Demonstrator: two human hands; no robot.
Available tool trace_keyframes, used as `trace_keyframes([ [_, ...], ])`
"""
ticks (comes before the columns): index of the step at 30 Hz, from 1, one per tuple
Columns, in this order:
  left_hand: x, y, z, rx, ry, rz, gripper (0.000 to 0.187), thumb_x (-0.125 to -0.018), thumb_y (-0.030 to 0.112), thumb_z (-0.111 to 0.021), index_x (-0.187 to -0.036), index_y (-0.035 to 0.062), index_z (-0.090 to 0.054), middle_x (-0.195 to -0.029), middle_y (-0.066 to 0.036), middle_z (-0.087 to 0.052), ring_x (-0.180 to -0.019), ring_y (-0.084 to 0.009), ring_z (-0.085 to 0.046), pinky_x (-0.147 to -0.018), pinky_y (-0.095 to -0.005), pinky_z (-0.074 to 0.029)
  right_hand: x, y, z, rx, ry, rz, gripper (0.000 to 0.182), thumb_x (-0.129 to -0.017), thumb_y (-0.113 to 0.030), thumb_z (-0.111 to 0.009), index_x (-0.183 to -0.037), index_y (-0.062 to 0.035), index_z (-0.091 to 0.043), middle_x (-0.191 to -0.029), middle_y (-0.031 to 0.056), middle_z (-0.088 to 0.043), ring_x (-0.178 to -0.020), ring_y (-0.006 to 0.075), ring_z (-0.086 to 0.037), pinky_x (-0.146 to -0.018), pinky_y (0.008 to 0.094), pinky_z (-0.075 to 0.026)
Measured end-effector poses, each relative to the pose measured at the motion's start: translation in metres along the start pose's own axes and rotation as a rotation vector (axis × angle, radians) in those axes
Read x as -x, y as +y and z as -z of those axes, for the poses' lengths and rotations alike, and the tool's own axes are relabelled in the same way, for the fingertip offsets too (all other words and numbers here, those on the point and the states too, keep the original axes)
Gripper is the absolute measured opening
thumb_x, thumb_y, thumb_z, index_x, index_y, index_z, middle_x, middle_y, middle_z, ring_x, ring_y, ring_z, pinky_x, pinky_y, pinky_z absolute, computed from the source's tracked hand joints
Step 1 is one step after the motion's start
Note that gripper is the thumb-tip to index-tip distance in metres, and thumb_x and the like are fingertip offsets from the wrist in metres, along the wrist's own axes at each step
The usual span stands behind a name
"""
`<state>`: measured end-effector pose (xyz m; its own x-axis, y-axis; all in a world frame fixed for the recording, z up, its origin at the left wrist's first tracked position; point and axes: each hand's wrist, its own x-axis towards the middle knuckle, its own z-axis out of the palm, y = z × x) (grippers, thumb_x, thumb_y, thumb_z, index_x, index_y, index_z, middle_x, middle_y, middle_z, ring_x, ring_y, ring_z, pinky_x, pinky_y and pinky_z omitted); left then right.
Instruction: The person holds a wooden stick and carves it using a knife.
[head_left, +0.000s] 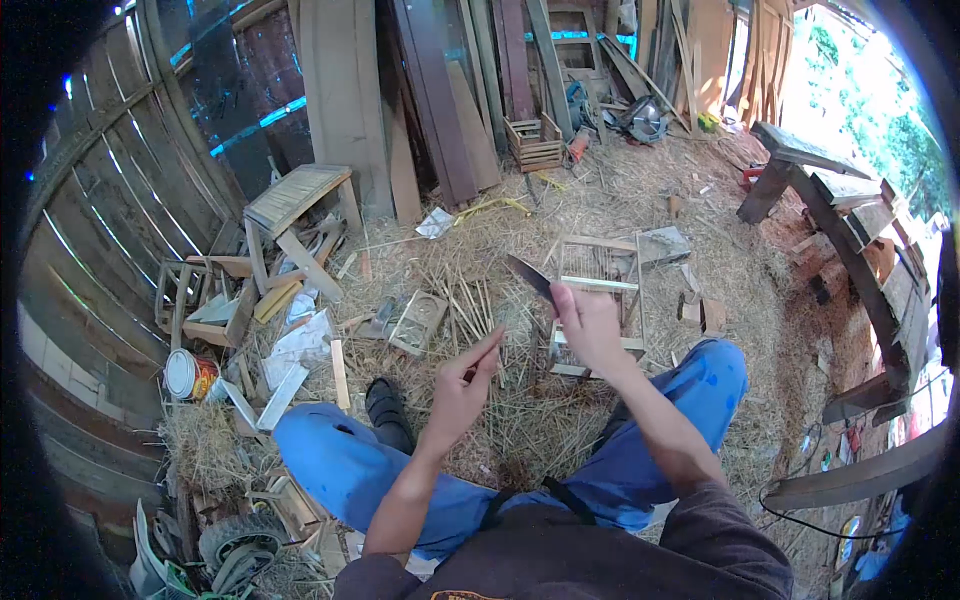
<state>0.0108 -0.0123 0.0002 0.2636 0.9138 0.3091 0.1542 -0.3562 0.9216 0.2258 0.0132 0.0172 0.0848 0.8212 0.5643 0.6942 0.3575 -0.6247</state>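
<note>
My right hand is wrapped round the handle of a knife, its dark blade angled up and to the left. My left hand is a short way left of it and lower, fingers bent together; a small thin piece may be between them, too small to make out. Thin sticks lie fanned on the straw just beyond my left hand. A wooden frame with thin bars lies on the ground beyond and beside my right hand.
A small wooden table and a paint can are at the left. A slatted crate stands near leaning boards. A small wooden frame lies left of the sticks. A long wooden bench runs along the right.
</note>
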Motion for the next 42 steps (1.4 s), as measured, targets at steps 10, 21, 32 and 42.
trace_keyframes([
  [10,-0.004,0.002,0.012,0.684,-0.240,0.550,0.041,-0.102,0.018,-0.054,-0.141,0.0068,-0.050,-0.065,0.008,-0.035,-0.045,-0.0015,-0.028,-0.040,-0.0194,-0.022,-0.004,-0.003,0.004,-0.010,-0.089,-0.079,0.057,-0.105,-0.042,-0.036,-0.075,-0.0049,-0.067,-0.058,0.0139,-0.061,-0.055,0.0317,-0.063,-0.056,0.0410,-0.047],
  [21,-0.006,0.004,0.014,0.795,-0.247,0.593,0.041,-0.102,0.019,-0.053,-0.142,0.0084,-0.048,-0.065,0.007,-0.032,-0.044,-0.0019,-0.025,-0.038,-0.0200,-0.019,-0.013,-0.005,0.003,-0.031,-0.024,-0.216,0.064,-0.104,-0.046,-0.038,-0.067,-0.0025,-0.066,-0.056,0.0172,-0.059,-0.055,0.0336,-0.061,-0.058,0.0432,-0.047],
  [32,-0.001,-0.011,-0.004,-0.072,0.145,-0.040,0.022,-0.097,0.012,-0.062,-0.115,0.0012,-0.067,-0.072,0.001,-0.061,-0.059,-0.0038,-0.049,-0.052,-0.0216,-0.039,-0.020,-0.008,0.009,-0.006,-0.001,-0.236,0.055,-0.105,-0.042,-0.037,-0.074,-0.0049,-0.064,-0.056,0.0152,-0.058,-0.054,0.0366,-0.061,-0.056,0.0459,-0.047],
  [42,-0.002,-0.005,-0.004,-0.095,0.247,-0.064,0.018,-0.090,0.008,-0.070,-0.105,-0.0013,-0.073,-0.070,-0.004,-0.067,-0.059,-0.0029,-0.052,-0.053,-0.0224,-0.041,-0.014,-0.010,0.018,-0.029,0.029,-0.207,0.056,-0.105,-0.041,-0.038,-0.071,-0.0050,-0.065,-0.053,0.0129,-0.057,-0.051,0.0323,-0.060,-0.054,0.0423,-0.046],
])
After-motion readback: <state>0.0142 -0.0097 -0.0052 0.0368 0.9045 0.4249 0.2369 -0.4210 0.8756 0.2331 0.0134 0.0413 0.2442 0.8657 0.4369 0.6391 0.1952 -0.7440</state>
